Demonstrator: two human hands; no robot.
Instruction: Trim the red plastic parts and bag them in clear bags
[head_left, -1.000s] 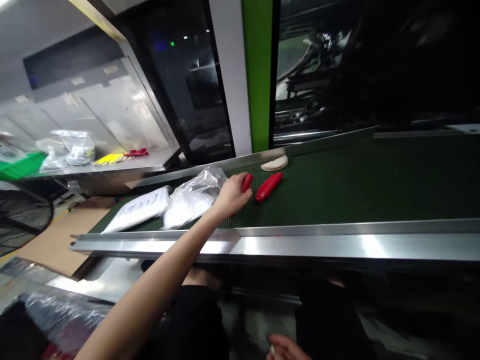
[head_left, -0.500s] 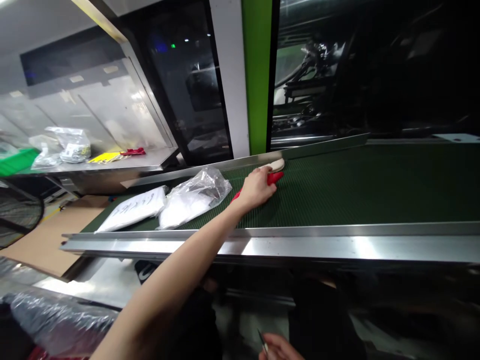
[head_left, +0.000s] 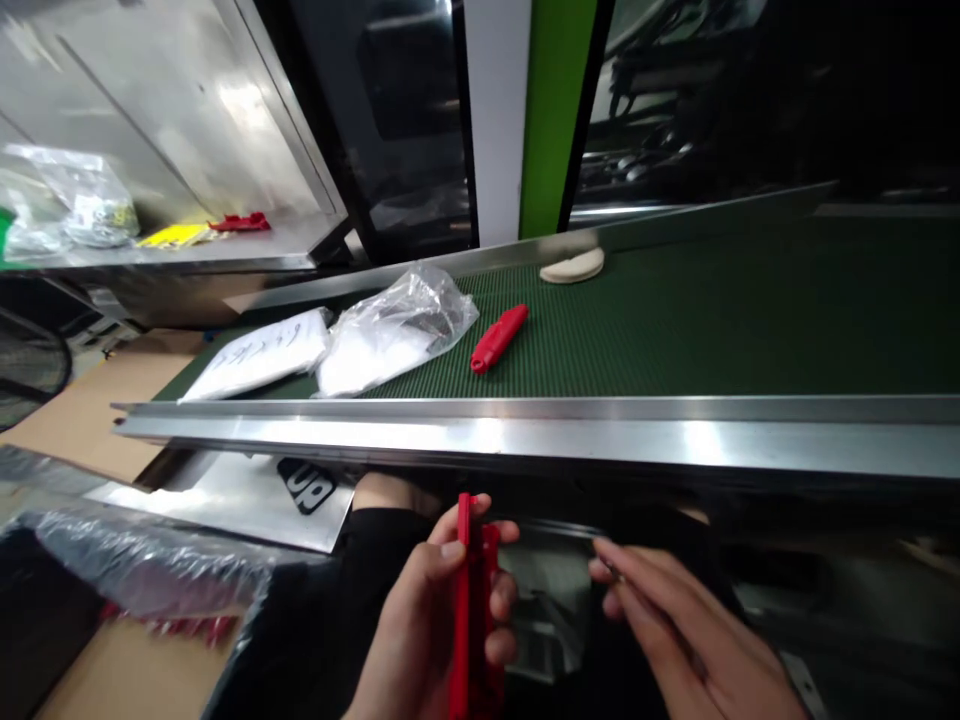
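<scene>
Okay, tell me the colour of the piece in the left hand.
Red, seen best in the head view.

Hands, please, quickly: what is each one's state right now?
Left hand: closed around a red part.
Right hand: pinching a thin object, too unclear to identify.

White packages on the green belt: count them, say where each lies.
2: the package with dark writing, toward the left end of the green belt, and the crinkled clear bag with white contents, just right of it. More could hide beneath.
</scene>
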